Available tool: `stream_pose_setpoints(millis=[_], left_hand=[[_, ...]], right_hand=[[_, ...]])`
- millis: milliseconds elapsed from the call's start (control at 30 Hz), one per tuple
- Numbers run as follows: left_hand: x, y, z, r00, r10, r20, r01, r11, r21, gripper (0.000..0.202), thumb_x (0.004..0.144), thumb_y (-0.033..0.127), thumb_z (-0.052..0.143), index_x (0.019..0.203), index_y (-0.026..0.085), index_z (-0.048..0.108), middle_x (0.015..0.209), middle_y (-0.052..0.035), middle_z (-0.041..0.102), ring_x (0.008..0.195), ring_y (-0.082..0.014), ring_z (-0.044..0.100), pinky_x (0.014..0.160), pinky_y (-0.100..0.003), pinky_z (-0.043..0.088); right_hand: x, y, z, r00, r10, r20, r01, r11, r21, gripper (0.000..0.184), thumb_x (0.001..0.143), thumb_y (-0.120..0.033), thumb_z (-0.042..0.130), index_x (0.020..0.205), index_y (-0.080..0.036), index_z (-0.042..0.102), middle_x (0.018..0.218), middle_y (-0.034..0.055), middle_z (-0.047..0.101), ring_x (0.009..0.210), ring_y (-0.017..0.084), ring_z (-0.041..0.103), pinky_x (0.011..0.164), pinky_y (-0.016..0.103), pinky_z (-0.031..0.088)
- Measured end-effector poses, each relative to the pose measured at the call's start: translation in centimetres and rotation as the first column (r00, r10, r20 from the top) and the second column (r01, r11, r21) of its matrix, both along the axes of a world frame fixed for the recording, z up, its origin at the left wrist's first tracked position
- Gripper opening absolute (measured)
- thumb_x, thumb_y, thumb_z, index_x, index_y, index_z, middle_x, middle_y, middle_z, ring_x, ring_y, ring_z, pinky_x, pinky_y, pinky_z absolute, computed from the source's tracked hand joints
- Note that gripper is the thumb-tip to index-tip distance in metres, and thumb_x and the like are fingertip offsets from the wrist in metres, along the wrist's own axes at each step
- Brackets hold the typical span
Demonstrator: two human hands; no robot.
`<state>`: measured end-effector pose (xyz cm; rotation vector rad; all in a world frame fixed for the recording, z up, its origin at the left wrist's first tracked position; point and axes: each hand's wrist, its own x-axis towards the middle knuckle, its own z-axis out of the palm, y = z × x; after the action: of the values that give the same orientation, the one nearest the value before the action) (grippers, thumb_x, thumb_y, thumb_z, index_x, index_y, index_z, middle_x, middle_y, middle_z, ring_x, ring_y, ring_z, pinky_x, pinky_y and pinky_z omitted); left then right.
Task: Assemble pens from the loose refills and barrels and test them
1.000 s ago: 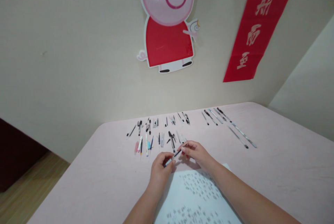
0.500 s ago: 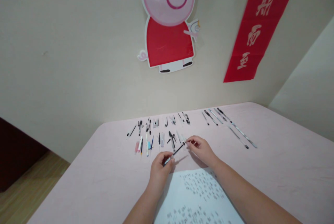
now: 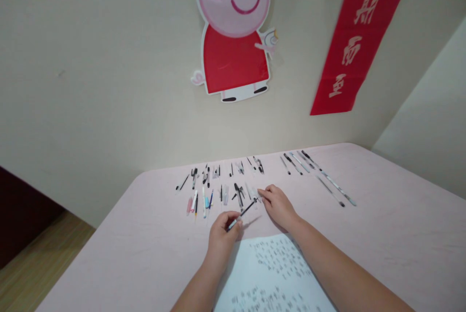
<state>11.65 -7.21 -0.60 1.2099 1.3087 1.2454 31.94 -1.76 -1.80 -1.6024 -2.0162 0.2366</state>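
My left hand (image 3: 223, 227) is closed around the lower end of a slim pen (image 3: 247, 207). The pen slants up to the right; its upper part is dark and its barrel looks pale. Beyond its dark tip is my right hand (image 3: 277, 205), its index finger stretched out and its thumb a little lower. That fingertip is at a small clear pen part (image 3: 255, 192) on the table and seems to touch it. Beside it lies a group of black pen parts (image 3: 239, 194), close to the pen in my left hand.
Two rows of taken-apart pens, including a pink cap (image 3: 190, 205), lie to the left on the pink-covered table (image 3: 120, 239). Several long pens (image 3: 309, 159) lie at the back right. A written-on sheet of paper (image 3: 269, 278) is under my forearms.
My right hand has let go of the pen's upper end and shifted slightly up to the clear pen part. My left hand still holds the pen in nearly the same place.
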Motion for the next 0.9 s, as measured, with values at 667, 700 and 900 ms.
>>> stream_pose_setpoints(millis=[667,700,900], left_hand=[[0.07,-0.22,0.31,0.999,0.001,0.039,0.001,0.998,-0.055,0.023,0.061,0.03,0.069,0.08,0.016,0.066,0.077,-0.004,0.068,0.07,-0.0172,0.061,0.059,-0.025,0.046],[0.06,-0.18,0.2,0.999,0.001,0.042,0.001,0.998,-0.055,0.023,0.061,0.03,0.069,0.08,0.016,0.066,0.077,-0.0038,0.068,0.07,-0.017,0.061,0.059,-0.025,0.046],[0.02,-0.02,-0.19,0.999,-0.013,0.049,0.016,0.998,-0.066,0.026,0.061,0.031,0.07,0.081,0.016,0.066,0.078,-0.0038,0.068,0.07,-0.0163,0.06,0.06,-0.025,0.045]], right_hand=[[-0.01,-0.19,0.52,0.999,-0.044,-0.02,0.043,0.999,-0.009,0.019,0.082,-0.017,0.054,0.089,-0.02,0.071,0.089,0.0062,0.058,0.087,0.018,0.054,0.078,0.028,0.04],[-0.06,-0.23,0.6,0.999,-0.049,-0.019,0.048,0.999,-0.006,0.018,0.082,-0.017,0.054,0.089,-0.02,0.071,0.089,0.0062,0.058,0.087,0.018,0.054,0.078,0.028,0.04],[-0.22,-0.38,0.78,1.0,-0.013,0.01,0.012,1.0,0.012,0.019,0.082,-0.017,0.056,0.093,-0.022,0.071,0.091,0.006,0.059,0.09,0.019,0.053,0.079,0.028,0.04]])
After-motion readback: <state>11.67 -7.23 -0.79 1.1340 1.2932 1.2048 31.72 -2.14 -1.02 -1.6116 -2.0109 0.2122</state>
